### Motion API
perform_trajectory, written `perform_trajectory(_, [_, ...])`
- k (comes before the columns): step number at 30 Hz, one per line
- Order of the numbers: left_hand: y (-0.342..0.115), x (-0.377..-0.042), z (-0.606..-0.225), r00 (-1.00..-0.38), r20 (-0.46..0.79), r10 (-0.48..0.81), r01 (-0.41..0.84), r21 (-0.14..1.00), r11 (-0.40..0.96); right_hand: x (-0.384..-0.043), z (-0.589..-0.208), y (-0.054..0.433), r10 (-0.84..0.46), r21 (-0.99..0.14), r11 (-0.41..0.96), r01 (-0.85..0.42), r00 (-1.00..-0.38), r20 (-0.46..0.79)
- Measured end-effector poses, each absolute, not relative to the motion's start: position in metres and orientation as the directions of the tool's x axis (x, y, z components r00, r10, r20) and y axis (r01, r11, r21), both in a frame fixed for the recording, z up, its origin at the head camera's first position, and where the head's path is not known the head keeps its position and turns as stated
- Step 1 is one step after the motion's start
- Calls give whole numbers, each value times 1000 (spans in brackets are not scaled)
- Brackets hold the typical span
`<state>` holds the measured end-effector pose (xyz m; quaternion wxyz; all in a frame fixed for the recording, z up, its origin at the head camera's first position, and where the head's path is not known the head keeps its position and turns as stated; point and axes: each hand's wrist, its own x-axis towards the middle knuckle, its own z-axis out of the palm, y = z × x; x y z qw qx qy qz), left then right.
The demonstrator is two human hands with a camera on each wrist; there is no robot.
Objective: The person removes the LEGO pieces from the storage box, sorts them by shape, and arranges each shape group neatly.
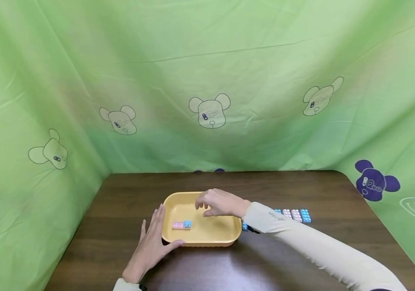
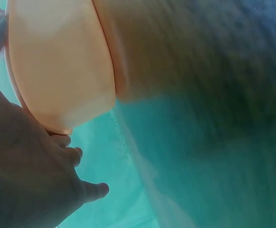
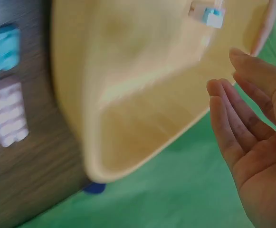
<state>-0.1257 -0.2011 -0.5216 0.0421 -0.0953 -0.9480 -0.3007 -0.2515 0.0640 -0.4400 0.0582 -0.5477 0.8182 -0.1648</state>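
A yellow plastic tub (image 1: 211, 234) stands on the table. Along its left side lies my left hand (image 1: 149, 246), fingers straight against the wall and thumb at the front rim; in the left wrist view this hand (image 2: 28, 166) also borders the tub (image 2: 61, 61). Inside, toward the left, rest pink toy building bricks (image 1: 178, 225) with a blue piece (image 1: 187, 224) at their right end. Over the tub hovers my right hand (image 1: 222, 203), its fingers loosely bent. The right wrist view shows nothing between the fingers of this hand (image 3: 256, 137).
Right of the tub, several blue and pale pink bricks lie in a row, among them a blue brick (image 1: 305, 216) and a pale pink brick (image 1: 296, 215). My right forearm partly covers them. A green printed curtain (image 1: 207, 60) hangs behind the dark wooden table (image 1: 131, 202).
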Motion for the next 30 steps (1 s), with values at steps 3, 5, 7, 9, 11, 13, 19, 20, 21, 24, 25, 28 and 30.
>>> perform_trajectory(3, [-202,-126,-523,-978,138,158,209,566,798,-248,-443,45,-923,-314,356,-880,-383,26])
perform_trajectory(5, [-202,-126,-523,-977,137,161,210,569,795,-246,-446,33,-925,-296,366,-882,-379,-13])
perform_trajectory(7, [-203,-126,-524,-977,137,164,213,570,794,-243,-448,23,-923,-274,382,-883,-381,-56])
perform_trajectory(9, [-203,-126,-524,-976,138,169,218,573,790,-242,-453,14,-919,-249,394,-885,-384,-87])
perform_trajectory(11, [-203,-126,-525,-975,141,172,222,577,786,-240,-458,8,-916,-224,401,-888,-387,-106])
perform_trajectory(13, [-203,-126,-525,-974,145,176,227,576,785,-238,-462,4,-917,-202,399,-894,-384,-110])
perform_trajectory(19, [-204,-127,-525,-972,152,177,233,571,788,-238,-469,1,-929,-210,370,-905,-366,-59])
perform_trajectory(20, [-204,-127,-525,-972,154,177,233,570,788,-238,-470,1,-930,-213,367,-905,-365,-51])
perform_trajectory(21, [-204,-127,-525,-972,156,177,235,567,789,-238,-471,1,-930,-213,365,-906,-363,-47])
perform_trajectory(24, [-204,-127,-525,-971,160,176,237,566,790,-238,-473,0,-929,-214,367,-905,-367,-45])
perform_trajectory(25, [-203,-127,-525,-971,161,176,237,567,789,-238,-474,0,-929,-214,369,-904,-368,-47])
perform_trajectory(28, [-203,-126,-525,-971,160,176,236,569,787,-238,-476,0,-925,-213,379,-901,-375,-59])
perform_trajectory(30, [-203,-126,-524,-971,161,177,238,571,786,-237,-476,0,-923,-214,385,-898,-380,-66])
